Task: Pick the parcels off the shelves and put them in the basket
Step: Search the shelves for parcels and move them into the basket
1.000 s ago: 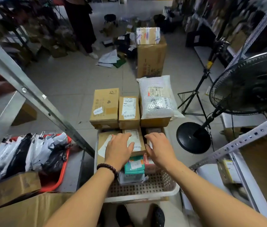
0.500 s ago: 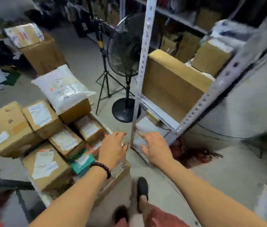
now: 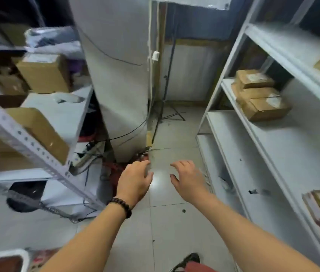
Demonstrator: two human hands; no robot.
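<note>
Both hands are hovering empty over the tiled floor [image 3: 171, 222] between two racks.

The left hand [image 3: 134, 183], wearing a bead bracelet [image 3: 122, 206] at the wrist, and the right hand [image 3: 188, 181] are stretching forward palm-down, side by side, fingers loosely spread and relaxed, grasping nothing and touching nothing; three brown parcels [image 3: 261, 95] are sitting clustered at the far end of a middle shelf of the right rack [image 3: 273, 146], up and to the right of the right hand and well apart from it; more cardboard boxes [image 3: 45, 72] are resting on the left rack [image 3: 27, 142], up and to the left of the left hand, also well apart; a white rim [image 3: 4, 256] is showing at the bottom left, too blurred to tell whether it is the basket.
</note>
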